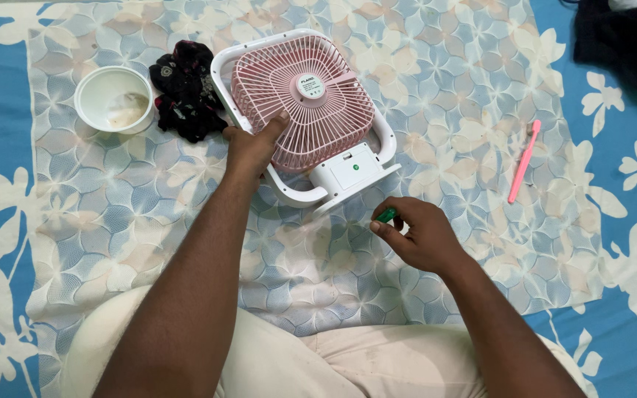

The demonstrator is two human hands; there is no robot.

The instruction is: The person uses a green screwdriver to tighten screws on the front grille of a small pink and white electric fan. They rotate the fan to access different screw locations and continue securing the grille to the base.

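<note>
- Down on the floral sheet [444, 88], a small square fan [304, 110] lies flat on its back, with a pink round grille in a white frame and a white base block on its near right corner.
- Left hand [252, 147] rests on the fan's near left edge; the thumb lies on the pink grille and the fingers curl around the white frame, clamped on it.
- Right hand [418, 232] sits just near and right of the fan's base, apart from it, fingers closed together around a small green object [386, 214] pinched at the fingertips. What that object is cannot be told.
- Just left of the fan, touching its frame or nearly so, lies a crumpled dark cloth [186, 92] with small red marks.
- Farther left stands a white round bowl [114, 99], beside the cloth, with a pale smear inside.
- Well apart to the right lies a pink toothbrush [524, 162], its head pointing far.
- At the far right corner sits a black bundle of fabric [624, 40], partly cut off.
- Both forearms reach out over the person's pale trousers [318, 361] at the near edge.
</note>
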